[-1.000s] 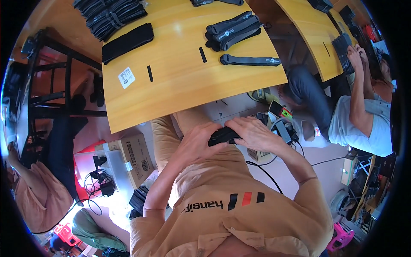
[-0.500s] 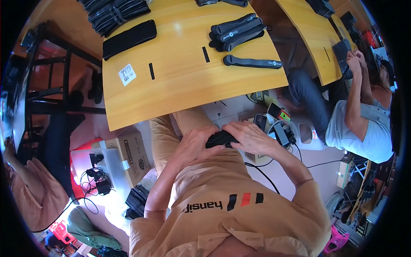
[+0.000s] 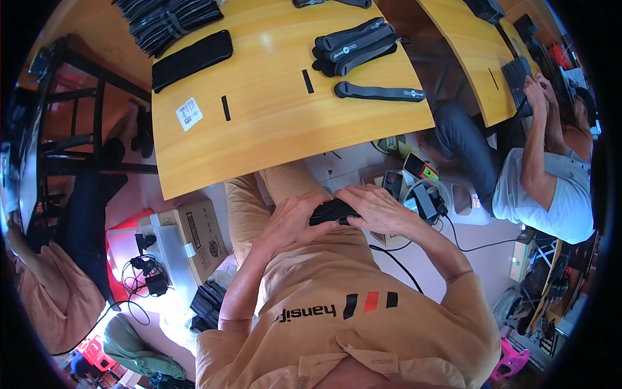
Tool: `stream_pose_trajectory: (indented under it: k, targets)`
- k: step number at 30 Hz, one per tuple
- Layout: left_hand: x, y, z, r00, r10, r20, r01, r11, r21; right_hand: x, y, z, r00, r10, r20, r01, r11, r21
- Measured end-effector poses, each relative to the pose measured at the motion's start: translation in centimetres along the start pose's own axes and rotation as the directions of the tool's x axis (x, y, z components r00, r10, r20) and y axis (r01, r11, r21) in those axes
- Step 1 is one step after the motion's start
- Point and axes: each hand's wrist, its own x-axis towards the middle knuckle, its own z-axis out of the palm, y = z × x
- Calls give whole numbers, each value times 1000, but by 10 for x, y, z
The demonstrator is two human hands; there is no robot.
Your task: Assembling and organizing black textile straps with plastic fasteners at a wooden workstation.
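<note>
Over my lap, both hands hold a dark, folded strap-like piece (image 3: 332, 211), black and apparently of fabric; fingers cover its two ends. My left hand (image 3: 298, 219) closes round its left end, thumb along the near edge. Round the right end curls my right hand (image 3: 374, 207), with its fingertips on the far edge. On the wooden table (image 3: 272, 139) ahead lie a flat black fabric piece (image 3: 193, 59), a pile of grey straps (image 3: 355, 48) and one separate grey strap (image 3: 380, 92).
A bundled stack of black strips (image 3: 170, 24) sits at the table's far left, a white label (image 3: 189, 114) nearer. Left of my legs stand a cardboard box (image 3: 202, 236) and cables (image 3: 146, 269). Chargers and wires (image 3: 426, 201) are at right. A co-worker (image 3: 544, 188) sits far right.
The table has shifted slightly left and up in the picture. Both hands keep nearly the same grip on the dark piece.
</note>
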Motion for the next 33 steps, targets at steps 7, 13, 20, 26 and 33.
stream_pose_trajectory:
  k: [7,13,20,26,33]
  targets:
    - [0,1,2,1000,14,-12,-14,1000,-4,-2,-1,-2,999,24,29,-25,999,21]
    - [1,1,5,953,50,-300,-81,992,-94,-5,6,-24,997,-31,-75,24,995,-95]
    - [33,11,-49,849,112,-517,-145,989,-24,-10,41,-71,897,66,-437,-189,952,-242]
    - [122,18,-93,761,380,-526,-214,912,349,1,61,-86,889,57,-455,-189,950,-250]
    - [215,26,-99,688,557,-465,-123,721,682,6,72,-84,862,43,-505,-175,960,-217]
